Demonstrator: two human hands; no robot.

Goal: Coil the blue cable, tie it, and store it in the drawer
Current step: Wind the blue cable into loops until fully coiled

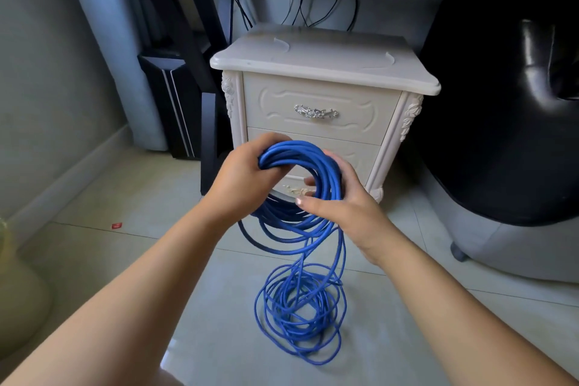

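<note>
Blue cable (300, 166): approx. 1/2 coiled; we grip coil w/ left hand (239, 177) & right hand (336, 197). Rest on floor (125, 244); untied, drawer (316, 110) closed.

blue cable (291, 150), partly coiled in a raised ring, rest looped loosely on floor (125, 260), drawer (316, 97) closed

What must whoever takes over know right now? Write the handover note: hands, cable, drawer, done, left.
Left hand: grips the left side of the blue cable coil.
Right hand: curled round the coil's right side, fingers through the ring.
Loose loops: piled on the floor, with strands hanging down to them from the coil.
Top drawer of the nightstand: shut.
Done: part of the coiling.
Left: finish coiling, tie, open a drawer, store.
</note>
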